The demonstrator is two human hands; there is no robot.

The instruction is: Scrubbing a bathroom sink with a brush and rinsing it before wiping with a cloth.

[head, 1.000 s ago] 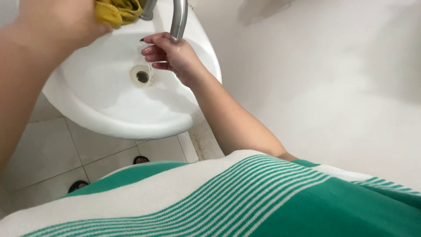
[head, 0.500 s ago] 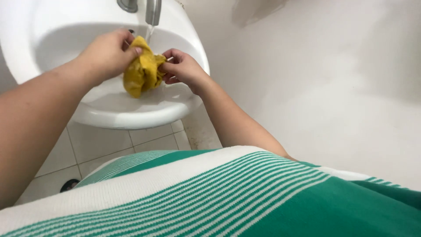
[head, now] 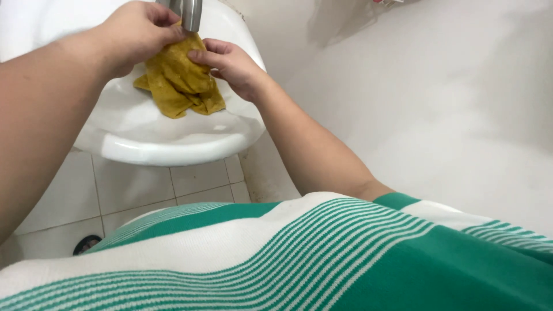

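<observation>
So this was a small bathroom: a white ceramic basin [head: 167, 151] sat in the upper left of the frame, with pale square floor tiles [head: 190, 181] under it and a plain whitish wall [head: 438, 115] filling the whole right side. A metal tap spout [head: 191, 14] hung down at the top edge, right over the bowl. The bottom of the frame was all the person's green and white striped top [head: 357, 259].

The mustard-yellow cloth [head: 180, 83] looked crumpled and bunched, kind of damp and limp, with folds all over and ragged corners flopping down toward the basin's front rim. It sat inside the bowl directly below the spout, upper left of centre. Its long axis ran roughly from the top, near the tap, down toward the lower right, where a corner pointed out.

The left hand [head: 141, 31] was closed around the cloth's top edge by the tap. The right hand [head: 230, 63] pinched the cloth's right side, fingers curled in tight.
</observation>
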